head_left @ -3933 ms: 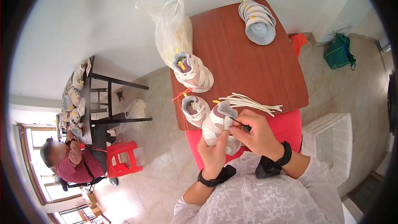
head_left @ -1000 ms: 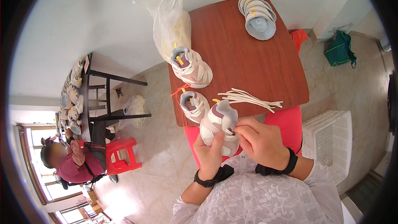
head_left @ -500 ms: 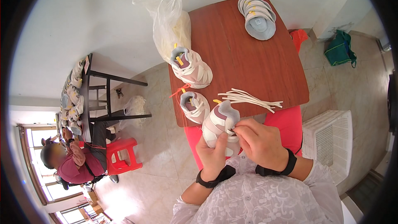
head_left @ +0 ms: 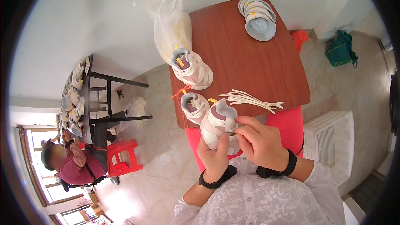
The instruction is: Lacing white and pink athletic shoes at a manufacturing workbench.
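A white and mauve shoe upper (head_left: 214, 127) with a grey collar and yellow pull tab is held above the table's near edge. My left hand (head_left: 215, 155) grips it from below, thumb pressed on its lacing edge. The fingers of my right hand (head_left: 259, 140) pinch together at the eyelets on a white shoelace (head_left: 231, 133), mostly hidden by the fingertips. Just left of it stands a laced shoe upper (head_left: 195, 107) with a red cord by its tab. Behind that is a larger-looking laced upper (head_left: 192, 70). A bundle of white laces (head_left: 252, 100) lies on the tabletop.
The brown table (head_left: 243, 58) carries a stack of nested uppers (head_left: 259, 21) at its far right and a clear plastic bag (head_left: 168, 27) at far left. A red stool (head_left: 285, 130) is beneath, a white crate (head_left: 331, 141) at right. A co-worker (head_left: 79, 164) sits left beside a shoe-laden table.
Both hands have shifted the shoe upper slightly left and tilted it a little. The right fingers stay pinched at its eyelets.
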Demonstrator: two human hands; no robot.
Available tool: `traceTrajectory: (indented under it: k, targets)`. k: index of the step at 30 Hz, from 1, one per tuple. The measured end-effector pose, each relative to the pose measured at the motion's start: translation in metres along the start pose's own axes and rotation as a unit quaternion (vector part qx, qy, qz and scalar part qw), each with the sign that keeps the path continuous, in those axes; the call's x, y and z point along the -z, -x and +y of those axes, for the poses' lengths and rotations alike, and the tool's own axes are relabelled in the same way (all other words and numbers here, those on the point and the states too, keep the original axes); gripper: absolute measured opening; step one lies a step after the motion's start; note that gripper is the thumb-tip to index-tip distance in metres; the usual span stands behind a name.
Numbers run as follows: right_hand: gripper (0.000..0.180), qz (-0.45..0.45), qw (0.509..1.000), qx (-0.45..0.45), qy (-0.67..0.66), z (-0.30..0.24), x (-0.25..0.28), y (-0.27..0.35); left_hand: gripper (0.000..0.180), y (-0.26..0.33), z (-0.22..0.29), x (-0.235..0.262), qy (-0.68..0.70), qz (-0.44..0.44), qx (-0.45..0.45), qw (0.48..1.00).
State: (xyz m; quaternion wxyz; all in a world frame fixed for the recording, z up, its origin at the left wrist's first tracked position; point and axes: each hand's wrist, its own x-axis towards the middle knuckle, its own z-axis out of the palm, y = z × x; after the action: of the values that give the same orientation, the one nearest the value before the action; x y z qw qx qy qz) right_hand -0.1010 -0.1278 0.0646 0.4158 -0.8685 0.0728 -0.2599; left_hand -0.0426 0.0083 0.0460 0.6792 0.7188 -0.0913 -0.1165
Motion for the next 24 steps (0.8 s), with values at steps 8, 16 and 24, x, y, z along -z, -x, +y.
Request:
traceTrajectory:
  k: [8,16,24]
  targets:
    - [0.012,-0.017,1.000,-0.003,0.023,0.0019,0.0025,0.0021,0.024,0.0015,-0.0024,0.0008,0.021,-0.004,0.000,1.000]
    - [0.013,-0.023,0.998,0.014,0.059,0.0014,0.0036,-0.0008,0.024,-0.0001,-0.0016,-0.0014,0.002,-0.008,-0.021,1.000]
    - [0.014,-0.028,0.995,0.045,0.083,0.0054,-0.0005,0.0015,0.025,-0.0008,-0.0042,-0.0020,-0.026,-0.007,-0.005,1.000]
